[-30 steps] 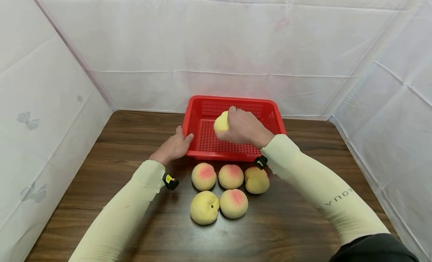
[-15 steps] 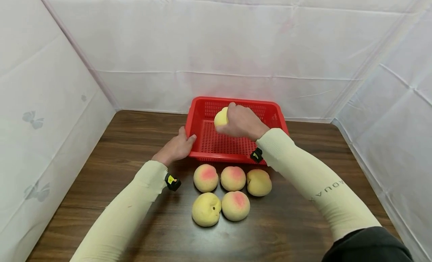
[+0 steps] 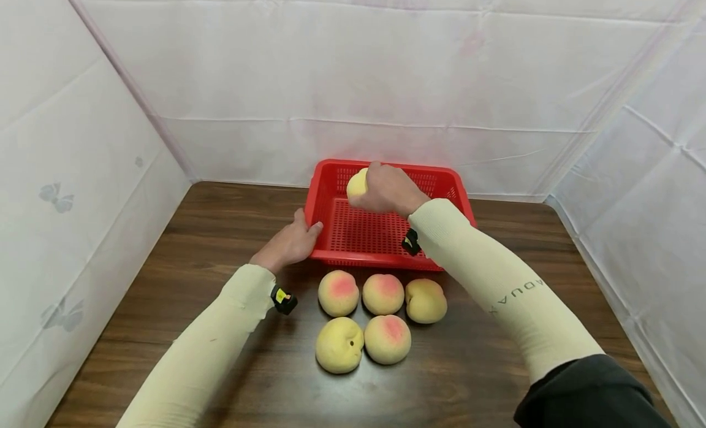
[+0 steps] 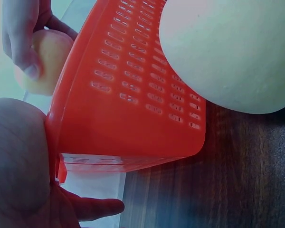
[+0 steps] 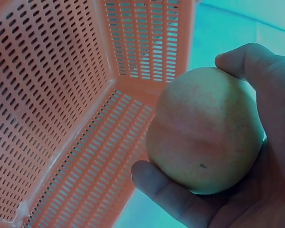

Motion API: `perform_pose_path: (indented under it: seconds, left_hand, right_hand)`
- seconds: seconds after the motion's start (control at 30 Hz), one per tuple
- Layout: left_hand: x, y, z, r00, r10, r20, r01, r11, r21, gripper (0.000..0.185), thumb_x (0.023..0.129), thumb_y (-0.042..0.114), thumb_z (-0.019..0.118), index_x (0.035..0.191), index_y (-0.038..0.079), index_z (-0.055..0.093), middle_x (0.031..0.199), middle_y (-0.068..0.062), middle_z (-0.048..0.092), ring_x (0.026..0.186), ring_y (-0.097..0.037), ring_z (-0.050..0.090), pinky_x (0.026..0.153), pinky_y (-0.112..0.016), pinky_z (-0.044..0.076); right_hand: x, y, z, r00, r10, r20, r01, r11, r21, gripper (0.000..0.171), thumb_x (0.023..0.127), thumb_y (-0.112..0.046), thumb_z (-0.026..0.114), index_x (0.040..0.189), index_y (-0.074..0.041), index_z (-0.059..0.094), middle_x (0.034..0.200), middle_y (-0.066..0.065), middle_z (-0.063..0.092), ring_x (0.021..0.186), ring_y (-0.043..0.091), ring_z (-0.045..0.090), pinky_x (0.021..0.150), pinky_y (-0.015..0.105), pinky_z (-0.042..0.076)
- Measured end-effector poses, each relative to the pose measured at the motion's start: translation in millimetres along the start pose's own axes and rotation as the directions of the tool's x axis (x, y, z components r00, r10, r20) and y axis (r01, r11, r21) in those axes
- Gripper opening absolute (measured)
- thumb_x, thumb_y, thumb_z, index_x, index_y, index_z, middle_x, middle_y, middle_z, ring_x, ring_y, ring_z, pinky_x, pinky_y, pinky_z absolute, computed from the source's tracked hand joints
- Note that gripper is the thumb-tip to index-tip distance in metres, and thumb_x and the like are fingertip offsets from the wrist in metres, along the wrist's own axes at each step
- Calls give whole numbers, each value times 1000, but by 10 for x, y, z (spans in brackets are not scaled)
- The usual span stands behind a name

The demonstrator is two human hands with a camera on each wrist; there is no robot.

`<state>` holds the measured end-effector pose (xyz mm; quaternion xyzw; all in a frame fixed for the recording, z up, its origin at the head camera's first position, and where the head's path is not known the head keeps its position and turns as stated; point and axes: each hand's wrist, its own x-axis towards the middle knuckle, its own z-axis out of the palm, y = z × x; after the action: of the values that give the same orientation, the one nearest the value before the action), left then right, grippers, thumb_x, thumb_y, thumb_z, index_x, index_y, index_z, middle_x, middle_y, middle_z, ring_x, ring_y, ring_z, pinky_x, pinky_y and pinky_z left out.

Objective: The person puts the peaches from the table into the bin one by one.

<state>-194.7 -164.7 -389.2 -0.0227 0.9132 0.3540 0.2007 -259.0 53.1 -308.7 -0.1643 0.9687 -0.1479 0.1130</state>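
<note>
A red perforated basket (image 3: 333, 222) stands at the back of a dark wooden table (image 3: 165, 268). My right hand (image 3: 386, 189) grips a yellow peach (image 3: 356, 184) over the basket's far left part. In the right wrist view the peach (image 5: 206, 130) sits between thumb and fingers above the basket's floor (image 5: 47, 95). My left hand (image 3: 289, 241) holds the basket's front left corner, thumb on the rim. In the left wrist view the basket wall (image 4: 128, 95) fills the middle, with the right hand's peach (image 4: 45, 61) beyond it.
Several peaches (image 3: 380, 314) lie in two rows on the table just in front of the basket, some with a pink blush. White cloth walls (image 3: 353, 84) close in the table at the back and on both sides.
My right hand has carried the peach further back over the basket, towards its far left corner. The left hand has stayed at the basket's corner.
</note>
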Motion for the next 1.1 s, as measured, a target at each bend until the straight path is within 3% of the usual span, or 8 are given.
perform_pose_path:
  seconds: [0.23,0.63,1.1]
  left_hand:
    - [-17,0,6,1000,1,-20,0,1000,8,62,112,42,35,154,1,19,113,-17,62,97,-26,62,89,-41,47]
    - [-56,34,19,1000,-11,-23,11,1000,-4,59,111,43,36,151,2,22,113,-15,62,96,-25,63,87,-40,47]
    - [-28,99,87,1000,-2,-13,2,1000,-2,57,111,42,38,149,3,23,113,-15,62,96,-25,62,86,-40,48]
  right_hand:
    - [124,-29,-7,1000,-14,6,14,1000,-25,51,86,-41,70,118,-6,49,96,9,61,82,24,60,71,34,51]
    - [357,-50,52,999,-44,23,45,998,-34,29,89,-39,68,94,-11,61,92,8,62,76,22,58,68,34,48]
    - [468,21,172,999,14,50,-14,1000,-2,31,90,-40,69,98,-11,60,90,7,64,78,22,60,70,33,50]
